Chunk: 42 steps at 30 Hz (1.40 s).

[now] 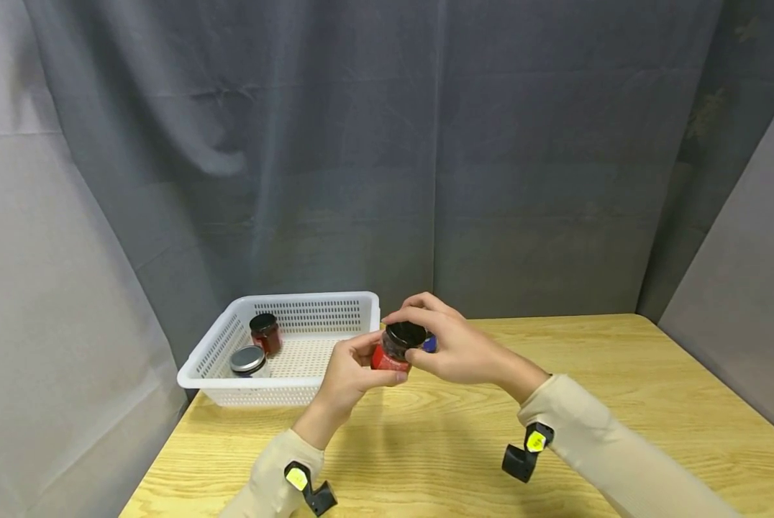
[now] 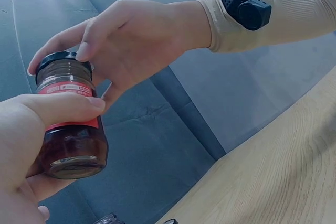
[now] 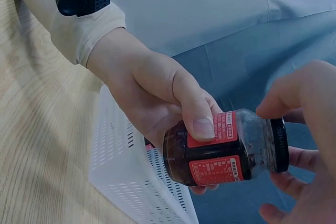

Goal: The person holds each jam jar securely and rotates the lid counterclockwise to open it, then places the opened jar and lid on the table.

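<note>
A glass jar (image 3: 210, 148) with a red label, dark contents and a black lid (image 3: 279, 145) is held up above the table, in front of my body. My left hand (image 1: 354, 370) grips its body, the thumb lying across the label. Around the black lid are the curled fingers and thumb of my right hand (image 1: 454, 345). In the left wrist view the jar (image 2: 73, 140) leans slightly, its lid on top and touched by the right fingertips. The lid sits on the jar's mouth; whether it is loose cannot be told.
At the left of the wooden table (image 1: 588, 403) stands a white perforated basket (image 1: 212, 385). Inside it are a dark red jar with a black lid (image 1: 265, 332) and a jar with a silver lid (image 1: 247, 360). A blue object (image 1: 431, 344) shows partly behind my right hand. Grey curtains hang behind.
</note>
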{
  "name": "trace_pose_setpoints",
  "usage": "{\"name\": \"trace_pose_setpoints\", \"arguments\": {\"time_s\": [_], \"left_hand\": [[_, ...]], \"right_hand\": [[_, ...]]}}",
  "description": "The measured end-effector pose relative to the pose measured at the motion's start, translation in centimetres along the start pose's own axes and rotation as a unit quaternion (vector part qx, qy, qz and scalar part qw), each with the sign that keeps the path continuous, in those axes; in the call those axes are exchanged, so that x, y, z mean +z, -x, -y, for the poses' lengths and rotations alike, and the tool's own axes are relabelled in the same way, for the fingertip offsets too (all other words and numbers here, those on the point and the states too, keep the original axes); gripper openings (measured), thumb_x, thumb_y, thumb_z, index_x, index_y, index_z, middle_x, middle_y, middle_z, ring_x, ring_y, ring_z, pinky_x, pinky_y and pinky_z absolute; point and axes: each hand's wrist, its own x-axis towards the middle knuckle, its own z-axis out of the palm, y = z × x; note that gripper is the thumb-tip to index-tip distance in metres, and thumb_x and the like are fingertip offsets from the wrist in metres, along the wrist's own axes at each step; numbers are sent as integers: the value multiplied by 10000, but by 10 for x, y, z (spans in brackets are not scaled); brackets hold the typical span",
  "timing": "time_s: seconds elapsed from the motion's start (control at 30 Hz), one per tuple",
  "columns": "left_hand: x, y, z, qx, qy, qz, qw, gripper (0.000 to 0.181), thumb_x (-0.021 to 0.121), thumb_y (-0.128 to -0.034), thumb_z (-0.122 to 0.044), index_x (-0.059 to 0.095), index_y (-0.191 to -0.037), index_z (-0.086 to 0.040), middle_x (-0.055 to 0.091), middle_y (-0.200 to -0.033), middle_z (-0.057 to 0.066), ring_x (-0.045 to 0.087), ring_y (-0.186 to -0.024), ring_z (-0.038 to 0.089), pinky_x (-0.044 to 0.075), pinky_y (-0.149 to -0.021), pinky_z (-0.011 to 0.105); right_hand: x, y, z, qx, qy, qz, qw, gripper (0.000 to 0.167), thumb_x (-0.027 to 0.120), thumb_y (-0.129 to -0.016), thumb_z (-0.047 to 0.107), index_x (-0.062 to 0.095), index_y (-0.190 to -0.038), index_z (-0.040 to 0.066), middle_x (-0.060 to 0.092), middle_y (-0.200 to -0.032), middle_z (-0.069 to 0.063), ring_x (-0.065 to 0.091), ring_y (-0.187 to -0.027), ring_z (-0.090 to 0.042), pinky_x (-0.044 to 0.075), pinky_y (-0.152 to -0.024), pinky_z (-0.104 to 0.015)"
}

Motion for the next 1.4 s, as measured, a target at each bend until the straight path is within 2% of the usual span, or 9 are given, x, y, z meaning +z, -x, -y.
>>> {"name": "trace_pose_setpoints", "arguments": {"time_s": [0.23,0.47,0.77,1.07,1.27,1.4], "left_hand": [[1,-1,-1,30,-95,83,9999,609,895,-751,29,713,-1323,-78,735,-1158,139,706,-976,300,610,-792,378],[0,-1,-1,94,-75,91,9999,620,888,-750,40,702,-1333,-59,738,-1151,144,711,-967,288,610,-790,369],[-1,0,0,67,-36,46,10000,625,887,-748,46,704,-1334,-70,736,-1162,149,712,-975,289,611,-789,375],[-1,0,1,-4,19,58,10000,613,884,-752,45,700,-1329,-48,731,-1182,153,712,-993,294,610,-793,372],[-1,0,1,-52,20,24,10000,639,887,-750,43,686,-1350,-44,729,-1190,151,711,-997,290,609,-797,372],[-2,1,1,-65,-47,-23,10000,636,893,-748,32,692,-1345,-56,733,-1177,144,706,-987,287,609,-792,365]], "right_hand": [[1,0,-2,-266,-177,-179,9993,310,716,-1003,250,700,-1289,132,563,-1279,-26,587,-1085,-215,547,-840,-400],[1,-3,-1,-554,-187,-206,9981,226,725,-992,151,722,-1216,128,585,-1283,-19,591,-1137,-204,556,-880,-400],[3,-3,-2,-677,-252,-172,9972,237,705,-983,69,711,-1217,107,592,-1319,-31,592,-1180,-210,545,-942,-404],[3,-3,-1,-576,-217,-97,9981,367,669,-975,45,657,-1341,67,589,-1354,-14,586,-1191,-186,538,-949,-398],[3,-4,-2,-649,-280,-20,9975,346,641,-964,16,676,-1305,71,593,-1384,-52,572,-1251,-203,527,-976,-415],[4,-4,-2,-684,-238,-58,9974,367,614,-945,0,691,-1291,97,609,-1406,-46,564,-1282,-220,501,-1006,-469]]}}
